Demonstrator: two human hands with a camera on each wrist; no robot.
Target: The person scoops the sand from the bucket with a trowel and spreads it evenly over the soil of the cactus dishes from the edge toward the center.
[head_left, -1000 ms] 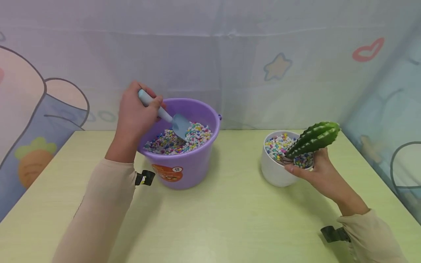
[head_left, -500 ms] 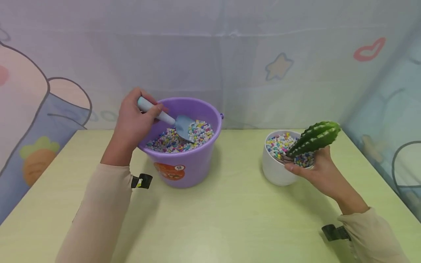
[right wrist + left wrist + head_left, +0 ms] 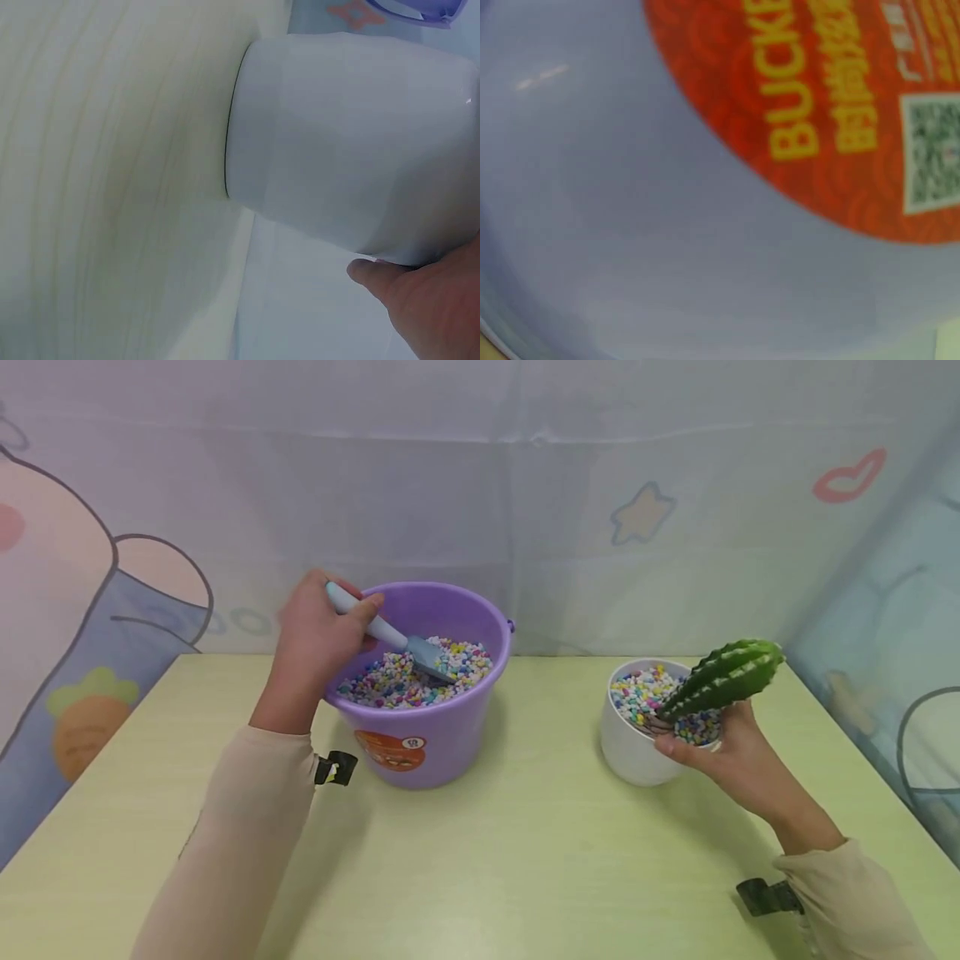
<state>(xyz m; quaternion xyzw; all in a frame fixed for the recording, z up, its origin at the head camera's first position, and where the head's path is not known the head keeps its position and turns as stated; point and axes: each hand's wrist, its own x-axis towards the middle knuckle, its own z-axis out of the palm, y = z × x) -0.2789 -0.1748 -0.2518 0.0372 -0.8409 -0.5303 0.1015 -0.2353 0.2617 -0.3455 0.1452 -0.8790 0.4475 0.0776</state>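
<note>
My left hand (image 3: 318, 631) grips the handle of a light blue toy shovel (image 3: 429, 657) over the purple bucket (image 3: 442, 743). The shovel's blade lies tilted against the small multicoloured pebbles (image 3: 390, 683) inside. In the left wrist view only the bucket's wall (image 3: 667, 247) and its red label show. On the right, my right hand (image 3: 738, 764) holds the rim of a white pot (image 3: 633, 747), thumb at the near side. A green cactus (image 3: 723, 677) leans to the right out of the pebbles in this pot. The right wrist view shows the pot (image 3: 352, 142) standing on the table, with fingers along its side.
Both containers stand on a pale yellow-green table (image 3: 517, 852). A printed cloth backdrop (image 3: 450, 502) hangs right behind them, and another cloth (image 3: 900, 635) borders the right side.
My left hand has shifted slightly down and right, and the shovel blade has tipped lower into the pebbles. My right hand stays on the pot. The view has shifted slightly.
</note>
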